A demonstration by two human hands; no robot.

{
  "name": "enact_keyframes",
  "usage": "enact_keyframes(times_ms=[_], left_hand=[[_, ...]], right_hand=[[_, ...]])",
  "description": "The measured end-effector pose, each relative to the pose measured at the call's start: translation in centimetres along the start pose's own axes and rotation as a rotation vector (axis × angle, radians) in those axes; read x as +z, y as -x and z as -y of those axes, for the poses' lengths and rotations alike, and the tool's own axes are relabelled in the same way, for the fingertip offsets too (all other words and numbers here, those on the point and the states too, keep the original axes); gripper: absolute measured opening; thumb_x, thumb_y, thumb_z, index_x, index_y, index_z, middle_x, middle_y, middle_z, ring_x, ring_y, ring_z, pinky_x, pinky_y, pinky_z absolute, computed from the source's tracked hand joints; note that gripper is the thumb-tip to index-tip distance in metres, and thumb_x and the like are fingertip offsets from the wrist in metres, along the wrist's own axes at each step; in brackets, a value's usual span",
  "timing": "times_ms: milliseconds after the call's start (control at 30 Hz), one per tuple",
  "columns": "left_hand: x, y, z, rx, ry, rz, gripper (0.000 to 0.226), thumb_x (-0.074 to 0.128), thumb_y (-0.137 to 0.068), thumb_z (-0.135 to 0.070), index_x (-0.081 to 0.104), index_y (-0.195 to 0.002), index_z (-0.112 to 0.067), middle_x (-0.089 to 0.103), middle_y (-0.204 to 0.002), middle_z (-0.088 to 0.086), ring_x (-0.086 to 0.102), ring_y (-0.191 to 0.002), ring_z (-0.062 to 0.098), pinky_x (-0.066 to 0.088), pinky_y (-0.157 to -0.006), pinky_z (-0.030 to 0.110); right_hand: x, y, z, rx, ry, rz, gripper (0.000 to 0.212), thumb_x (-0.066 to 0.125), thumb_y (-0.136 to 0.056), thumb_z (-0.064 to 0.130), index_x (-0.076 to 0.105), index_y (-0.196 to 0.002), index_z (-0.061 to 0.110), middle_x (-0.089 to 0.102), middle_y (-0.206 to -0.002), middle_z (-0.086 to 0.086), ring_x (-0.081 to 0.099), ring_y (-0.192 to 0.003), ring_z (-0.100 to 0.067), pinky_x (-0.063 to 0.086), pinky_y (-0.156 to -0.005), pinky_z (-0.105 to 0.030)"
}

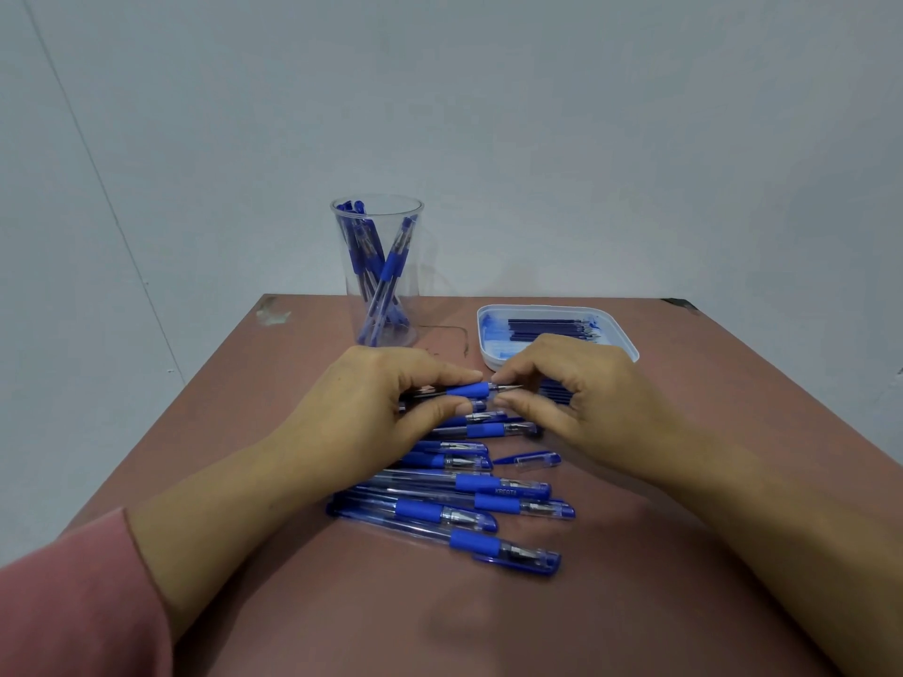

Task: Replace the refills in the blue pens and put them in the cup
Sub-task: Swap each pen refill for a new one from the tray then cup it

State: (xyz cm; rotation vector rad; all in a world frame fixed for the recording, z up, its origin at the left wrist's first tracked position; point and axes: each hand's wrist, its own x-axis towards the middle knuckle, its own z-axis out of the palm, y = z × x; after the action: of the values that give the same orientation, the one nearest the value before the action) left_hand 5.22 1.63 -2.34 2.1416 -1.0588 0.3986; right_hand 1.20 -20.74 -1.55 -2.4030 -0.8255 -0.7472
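- Just nearside of cup (378, 271): left hand (371, 408) fingers curled round pen (471, 389); right hand (576, 388) pinches its tip.
- Step: twisting the tip (loosening or tightening, cannot tell); next move needs a steady barrel.

The left arm wears a dusty-pink sleeve (73, 608) — soft, matte cloth with a plain, gently curved cuff edge, seen off the near left corner of the table (611, 627). Past the cuff the forearm is bare down to the left hand (361, 408). Over the table's near right side the other forearm is bare right to the frame's edge — as is the right hand (581, 398).
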Motion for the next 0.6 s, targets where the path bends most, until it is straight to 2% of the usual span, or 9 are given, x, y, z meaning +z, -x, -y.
enact_keyframes(times_ms=[167,267,367,467,600], left_hand=[[-0.1,0.0,-0.1,0.005,-0.016,0.001,0.03,0.063,-0.084,-0.044,0.068,-0.113,-0.041,0.07,-0.092,-0.024,0.066,-0.083,-0.004,0.055,-0.072,0.021],[-0.3,0.0,0.3,-0.007,-0.057,0.001,0.031,0.065,-0.083,-0.044,0.069,-0.114,-0.04,0.066,-0.091,-0.03,0.064,-0.086,-0.006,0.056,-0.075,0.023],[-0.5,-0.1,0.8,-0.023,-0.104,-0.026,0.031,0.066,-0.084,-0.043,0.069,-0.114,-0.039,0.067,-0.094,-0.028,0.064,-0.088,-0.006,0.056,-0.076,0.024],[-0.5,-0.1,0.9,-0.026,-0.112,-0.024,0.032,0.064,-0.084,-0.046,0.069,-0.115,-0.04,0.067,-0.094,-0.028,0.064,-0.087,-0.006,0.055,-0.076,0.022],[-0.4,-0.1,0.8,-0.031,-0.101,-0.011,0.034,0.062,-0.082,-0.049,0.069,-0.114,-0.04,0.066,-0.094,-0.03,0.063,-0.088,-0.007,0.055,-0.076,0.02]], right_hand=[[0.1,-0.1,0.0,0.013,-0.002,0.024,0.011,0.07,-0.086,0.022,0.067,-0.097,0.022,0.054,-0.083,0.027,0.057,-0.08,0.003,0.044,-0.073,-0.011],[-0.6,-0.2,-0.3,0.084,-0.037,0.084,0.022,0.075,-0.081,0.022,0.066,-0.101,0.028,0.058,-0.084,0.026,0.06,-0.08,0.002,0.048,-0.074,-0.013],[-2.2,0.3,-1.1,0.239,-0.074,0.203,0.033,0.082,-0.074,0.028,0.061,-0.093,0.045,0.065,-0.081,0.018,0.063,-0.08,-0.006,0.052,-0.074,-0.023],[-3.0,0.9,-1.3,0.304,-0.068,0.391,0.026,0.081,-0.07,0.043,0.068,-0.092,0.043,0.066,-0.087,0.02,0.063,-0.084,-0.004,0.053,-0.075,-0.027],[-2.7,0.9,-0.8,0.305,-0.018,0.511,0.031,0.076,-0.071,0.051,0.071,-0.099,0.039,0.063,-0.089,0.022,0.059,-0.086,0.0,0.051,-0.075,-0.025]])
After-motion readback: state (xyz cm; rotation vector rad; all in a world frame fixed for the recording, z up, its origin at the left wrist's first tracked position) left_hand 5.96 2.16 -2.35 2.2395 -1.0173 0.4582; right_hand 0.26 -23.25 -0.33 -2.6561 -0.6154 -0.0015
